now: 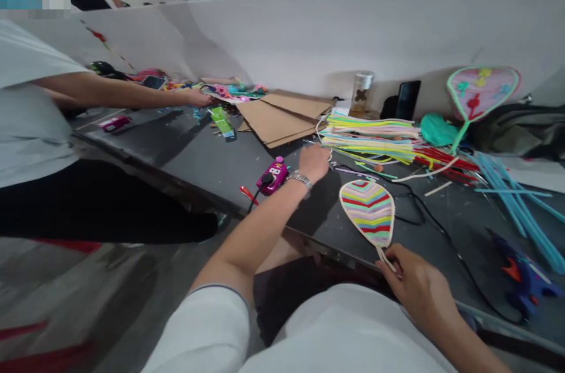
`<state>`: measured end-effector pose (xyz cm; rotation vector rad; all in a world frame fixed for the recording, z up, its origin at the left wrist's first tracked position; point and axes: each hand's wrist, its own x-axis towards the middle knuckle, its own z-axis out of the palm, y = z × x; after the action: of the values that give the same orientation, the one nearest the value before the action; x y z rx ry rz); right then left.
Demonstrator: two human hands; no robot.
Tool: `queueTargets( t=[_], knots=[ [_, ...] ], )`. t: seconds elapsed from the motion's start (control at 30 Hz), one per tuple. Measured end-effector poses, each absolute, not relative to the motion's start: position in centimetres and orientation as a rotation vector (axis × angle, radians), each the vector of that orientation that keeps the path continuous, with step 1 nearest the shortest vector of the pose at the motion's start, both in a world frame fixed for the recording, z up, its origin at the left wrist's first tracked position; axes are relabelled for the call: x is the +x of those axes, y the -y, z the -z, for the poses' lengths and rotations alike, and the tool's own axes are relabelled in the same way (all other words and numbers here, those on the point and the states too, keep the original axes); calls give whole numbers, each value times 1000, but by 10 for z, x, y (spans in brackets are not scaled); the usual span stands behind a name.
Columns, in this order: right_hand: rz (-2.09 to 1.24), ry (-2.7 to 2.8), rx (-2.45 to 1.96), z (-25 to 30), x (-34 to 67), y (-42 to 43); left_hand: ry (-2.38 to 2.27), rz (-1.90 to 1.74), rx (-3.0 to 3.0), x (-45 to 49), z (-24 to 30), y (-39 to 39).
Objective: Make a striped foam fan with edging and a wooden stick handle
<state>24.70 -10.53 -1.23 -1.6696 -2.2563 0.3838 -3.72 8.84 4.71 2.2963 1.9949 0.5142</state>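
My right hand point(417, 279) pinches the stem of a small leaf-shaped fan point(368, 211), made of striped pipe cleaners with a cream rim. The fan lies over the front part of the dark table. Stretched forward, my left hand point(315, 161) has its fingers curled at the near end of a bundle of coloured pipe cleaners point(375, 140). Its fingertips are mostly hidden, and what they grip cannot be made out. Beside my left wrist is a magenta power socket point(272, 177) with a black plug in it.
Brown cardboard sheets point(282, 117) lie behind my left hand. A blue glue gun point(523, 276), blue pipe cleaners point(521, 196) and a finished pink fan point(483, 93) are at right. A jar point(362, 92) and a phone point(408, 99) stand near the wall. At left a co-worker's hand point(200, 97) reaches over craft pieces.
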Motion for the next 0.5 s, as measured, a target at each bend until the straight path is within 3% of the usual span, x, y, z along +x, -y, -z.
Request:
queueTargets(
  t=[0.13,0.23,0.37,0.5],
  knots=[
    [-352,2280,-1710,0,238,109,-1927,-719,2247,-60,-67,-64],
    [-292,2297,-1693,-1,235,111,-1652,-1193,2253,-57,-55,-19],
    [-164,2361,-1566,5,236,117,-1370,-1146,2353,-17,-17,50],
    [-68,2380,-1452,10,240,121,-1222,-1182,2342,28,14,72]
  ],
)
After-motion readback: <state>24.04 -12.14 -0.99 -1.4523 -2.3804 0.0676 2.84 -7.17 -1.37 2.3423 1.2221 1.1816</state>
